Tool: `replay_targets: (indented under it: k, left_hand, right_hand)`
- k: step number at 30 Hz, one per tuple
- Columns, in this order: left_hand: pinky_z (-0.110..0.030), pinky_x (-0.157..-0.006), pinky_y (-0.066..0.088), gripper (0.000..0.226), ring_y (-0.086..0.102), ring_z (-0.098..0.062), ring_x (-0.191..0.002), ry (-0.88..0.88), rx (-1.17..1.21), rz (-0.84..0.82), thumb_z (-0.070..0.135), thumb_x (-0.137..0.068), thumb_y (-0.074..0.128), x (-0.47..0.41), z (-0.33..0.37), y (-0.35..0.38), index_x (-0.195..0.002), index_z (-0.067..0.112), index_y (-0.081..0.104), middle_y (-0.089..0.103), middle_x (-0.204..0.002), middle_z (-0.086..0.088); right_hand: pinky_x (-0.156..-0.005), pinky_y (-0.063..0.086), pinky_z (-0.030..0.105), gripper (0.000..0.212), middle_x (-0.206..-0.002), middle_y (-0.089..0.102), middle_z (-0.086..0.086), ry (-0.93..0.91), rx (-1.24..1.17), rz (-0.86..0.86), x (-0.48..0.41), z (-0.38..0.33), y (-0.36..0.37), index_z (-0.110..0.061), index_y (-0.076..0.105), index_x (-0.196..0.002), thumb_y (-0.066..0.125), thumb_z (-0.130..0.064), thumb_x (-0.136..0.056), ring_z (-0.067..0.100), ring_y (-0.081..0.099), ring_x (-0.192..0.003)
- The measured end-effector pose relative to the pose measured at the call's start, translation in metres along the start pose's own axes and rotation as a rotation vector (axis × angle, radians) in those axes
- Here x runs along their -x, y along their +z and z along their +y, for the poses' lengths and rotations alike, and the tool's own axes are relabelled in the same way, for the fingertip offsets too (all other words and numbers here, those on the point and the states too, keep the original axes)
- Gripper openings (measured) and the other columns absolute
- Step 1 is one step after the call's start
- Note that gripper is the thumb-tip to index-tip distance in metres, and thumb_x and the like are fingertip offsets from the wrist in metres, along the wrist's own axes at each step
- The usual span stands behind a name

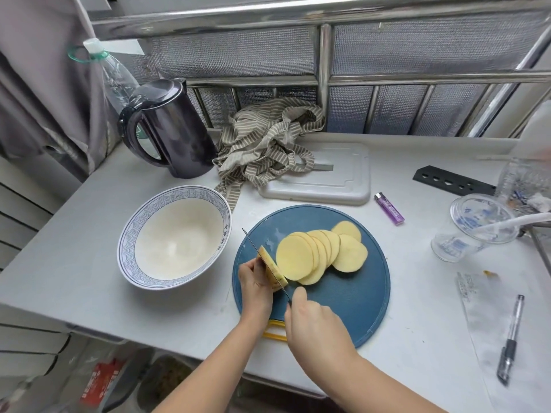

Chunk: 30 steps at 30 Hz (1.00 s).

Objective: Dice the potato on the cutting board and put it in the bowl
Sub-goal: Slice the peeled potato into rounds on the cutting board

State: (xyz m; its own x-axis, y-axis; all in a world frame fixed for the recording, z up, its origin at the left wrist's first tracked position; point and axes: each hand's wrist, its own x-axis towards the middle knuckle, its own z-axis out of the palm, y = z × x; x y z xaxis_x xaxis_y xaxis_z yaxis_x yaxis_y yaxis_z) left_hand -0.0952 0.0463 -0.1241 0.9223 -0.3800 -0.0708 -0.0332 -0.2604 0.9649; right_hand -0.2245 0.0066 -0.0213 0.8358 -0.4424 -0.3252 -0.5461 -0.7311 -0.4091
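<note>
A round blue cutting board [343, 308] lies on the white counter. Several round yellow potato slices [322, 251] lean in an overlapping row across its middle. At the board's left edge my left hand [255, 281] holds the last potato end piece [272, 271] upright. My right hand [316, 326] grips a knife [262, 260] whose thin blade runs up-left and presses into that end piece. Left of the board stands a white bowl [131, 234] with a blue patterned rim, with nothing in it.
A dark kettle [170, 129] and a striped cloth [265, 144] sit behind the bowl. A white rectangular board [337, 180], a purple lighter [389, 208], a plastic cup [474, 228] and a pen [511, 338] lie to the right. A metal railing backs the counter.
</note>
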Motion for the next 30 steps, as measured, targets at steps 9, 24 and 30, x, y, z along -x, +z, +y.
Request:
replay_targets:
  k: [9, 24, 30]
  left_hand:
    - [-0.013, -0.044, 0.03, 0.04, 0.029, -0.002, -0.052, -0.006, -0.029, 0.05, 0.001, -0.099, 0.045, 0.007, 0.006, 0.005, -0.06, 0.006, 0.039, 0.037, -0.061, -0.006]
    - [-0.03, -0.09, 0.039, 0.031, 0.044, -0.019, -0.099, -0.077, -0.087, 0.04, 0.054, -0.092, 0.04, 0.016, 0.01, 0.003, -0.086, 0.024, 0.038, 0.039, -0.095, 0.003]
    - [-0.034, -0.096, 0.039, 0.071, 0.043, -0.018, -0.102, -0.056, -0.081, 0.062, 0.075, -0.073, 0.029, 0.013, 0.006, 0.004, -0.097, 0.01, 0.043, 0.038, -0.096, 0.005]
  right_hand:
    - [-0.044, 0.016, 0.025, 0.01, -0.09, 0.063, 0.005, -0.005, 0.066, -0.029, -0.003, 0.003, 0.006, -0.015, 0.023, -0.096, 0.028, -0.008, -0.1, 0.028, 0.064, -0.091]
    - [-0.039, -0.001, 0.021, 0.052, -0.037, 0.029, -0.002, -0.05, 0.161, 0.092, -0.015, 0.002, -0.017, -0.018, 0.044, -0.07, 0.087, -0.012, -0.042, 0.023, 0.058, -0.036]
    - [-0.045, 0.016, 0.025, 0.007, -0.072, 0.038, 0.003, -0.031, 0.099, 0.028, -0.027, 0.02, -0.005, -0.013, 0.028, -0.095, 0.028, -0.016, -0.102, 0.027, 0.041, -0.078]
